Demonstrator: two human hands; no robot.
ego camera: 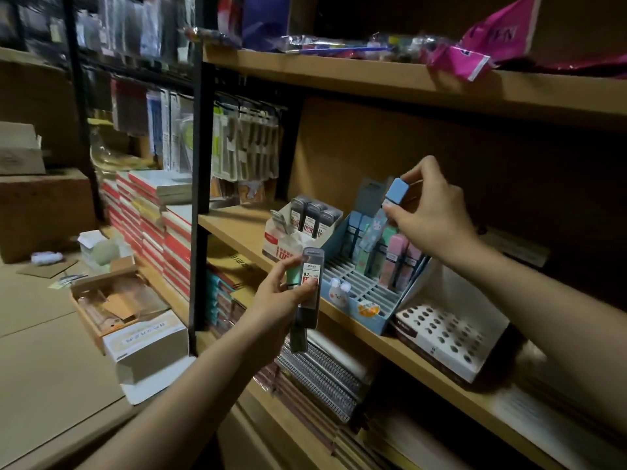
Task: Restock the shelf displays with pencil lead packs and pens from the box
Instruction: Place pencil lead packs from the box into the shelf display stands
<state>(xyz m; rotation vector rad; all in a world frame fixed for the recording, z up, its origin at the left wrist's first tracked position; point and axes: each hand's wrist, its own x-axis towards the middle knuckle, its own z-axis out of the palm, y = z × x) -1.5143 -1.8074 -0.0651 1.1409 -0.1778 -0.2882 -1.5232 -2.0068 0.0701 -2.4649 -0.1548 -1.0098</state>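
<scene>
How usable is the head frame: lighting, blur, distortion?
Head view: dim overall, shelf back and right side nearly black; the hands and the blue display box are the best lit. Left rack and hanging packs are soft and smeared. Wide-angle bend curves the shelf edges. The label on the grey lead pack in the left hand is partly readable.

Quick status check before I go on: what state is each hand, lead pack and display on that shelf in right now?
Left hand: grips grey lead packs, upright, below shelf edge.
Right hand: pinches blue-capped pack, tilted, over blue display.
Blue display: partly filled; packs stand at back, front slots empty.
White display: holds grey packs upright.
Hole tray: holes empty.
</scene>
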